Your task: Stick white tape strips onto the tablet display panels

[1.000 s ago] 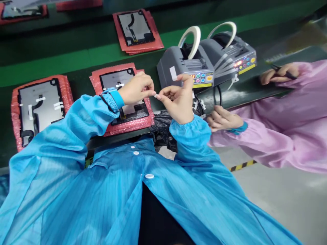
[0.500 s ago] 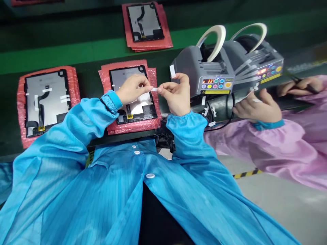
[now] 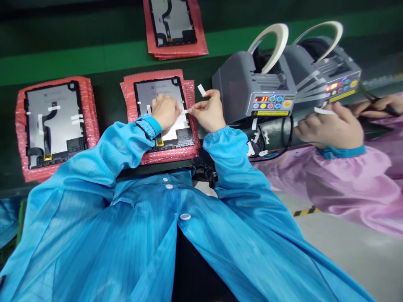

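A short white strip of tape [image 3: 185, 111] stretches between my two hands at the right edge of a tablet screen panel [image 3: 172, 131]. My right hand [image 3: 210, 112] pinches its outer end between thumb and finger. Another white tape piece [image 3: 201, 89] sticks up from a fingertip of that hand. My left hand [image 3: 165, 110] lies over the panel with fingers curled, its fingertips at the strip's inner end; how they grip it is partly hidden. Face down, the panel rests on pink bubble-wrap bags [image 3: 127, 90] and shows its grey back and black frame.
Left stands a second taped panel [image 3: 61, 126] on pink bags; another panel [image 3: 176, 25] lies at the back. Two grey tape dispensers [image 3: 234, 84] stand right, with tape scraps [image 3: 252, 147] and a cable before them. Beyond, a co-worker's hand [image 3: 333, 126] in a pink sleeve holds tape.
My left hand has turned palm-down over the panel, and the strip now reaches the panel's right edge. My right hand has shifted slightly left. The view has moved a little.
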### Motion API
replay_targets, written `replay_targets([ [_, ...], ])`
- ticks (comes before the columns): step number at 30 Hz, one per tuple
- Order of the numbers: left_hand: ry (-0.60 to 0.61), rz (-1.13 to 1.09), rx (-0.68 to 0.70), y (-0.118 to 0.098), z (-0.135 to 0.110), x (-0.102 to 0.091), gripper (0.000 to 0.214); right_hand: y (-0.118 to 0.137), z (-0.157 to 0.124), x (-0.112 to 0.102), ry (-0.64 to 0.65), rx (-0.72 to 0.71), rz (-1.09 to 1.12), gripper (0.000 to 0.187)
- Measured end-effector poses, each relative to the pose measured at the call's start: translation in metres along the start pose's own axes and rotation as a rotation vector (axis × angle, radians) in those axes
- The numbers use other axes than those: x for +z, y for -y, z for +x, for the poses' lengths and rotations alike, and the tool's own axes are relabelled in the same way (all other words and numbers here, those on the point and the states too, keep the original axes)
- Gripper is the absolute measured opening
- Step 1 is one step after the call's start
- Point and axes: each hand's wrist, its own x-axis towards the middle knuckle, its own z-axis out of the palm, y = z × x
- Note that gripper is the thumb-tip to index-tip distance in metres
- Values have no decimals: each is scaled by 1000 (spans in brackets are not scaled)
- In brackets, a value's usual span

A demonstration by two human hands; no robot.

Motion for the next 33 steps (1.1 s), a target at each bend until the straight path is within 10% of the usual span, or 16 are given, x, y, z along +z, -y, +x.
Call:
replay_targets([
  [18, -6, 19, -9, 0, 5, 1, 15, -16, 12, -8, 67, 89, 46, 59],
  [26, 12, -105, 46, 2, 15, -37, 20, 13, 1, -18, 229, -95, -129, 28],
  [33, 35, -119, 119, 8, 16, -28, 16, 22, 3, -13, 257, -107, -287, 25],
])
